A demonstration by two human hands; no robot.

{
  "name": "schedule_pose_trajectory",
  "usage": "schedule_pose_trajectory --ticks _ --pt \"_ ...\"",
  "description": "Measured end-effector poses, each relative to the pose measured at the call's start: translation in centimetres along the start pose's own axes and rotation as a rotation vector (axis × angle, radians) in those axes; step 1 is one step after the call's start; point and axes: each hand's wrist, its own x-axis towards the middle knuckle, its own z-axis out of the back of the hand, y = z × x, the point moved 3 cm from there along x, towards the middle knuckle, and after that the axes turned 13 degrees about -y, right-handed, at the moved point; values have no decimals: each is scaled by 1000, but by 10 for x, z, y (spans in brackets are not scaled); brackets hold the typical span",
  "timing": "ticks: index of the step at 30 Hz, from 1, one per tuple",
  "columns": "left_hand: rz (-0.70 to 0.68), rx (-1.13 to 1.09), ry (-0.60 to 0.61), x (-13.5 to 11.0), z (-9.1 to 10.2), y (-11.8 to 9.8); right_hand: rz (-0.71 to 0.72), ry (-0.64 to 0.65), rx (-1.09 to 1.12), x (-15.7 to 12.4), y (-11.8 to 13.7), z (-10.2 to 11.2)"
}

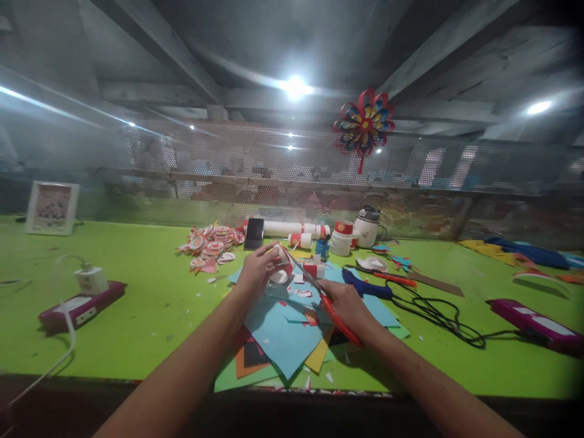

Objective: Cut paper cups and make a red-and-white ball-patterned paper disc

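Left hand: The left hand is narrowed, fingers curled around a red-and-white paper cup; how hard it presses cannot be told.
Right hand: The right hand is closed about the orange-red handles of the scissors, which reach down past its heel.
Scissors blades: They point up and away toward the left hand, tips right beside the cup; whether they are parted is too small to tell.
Cup: Held tilted above the blue paper, between the left fingers and the blades.
Beneath: Coloured sheets are stacked askew on the green worktop, with small cut scraps on top.
Right of the right hand: A blue glue gun lies near it, black cable trailing right.
Beyond the hands: A phone leans near a pile of red-and-white paper discs.
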Motion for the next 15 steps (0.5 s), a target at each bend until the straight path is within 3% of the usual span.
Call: schedule_pose_trajectory --ticks 15 --pt "-52 1 8 -1 -4 3 -15 -12 29 -1 0 1"
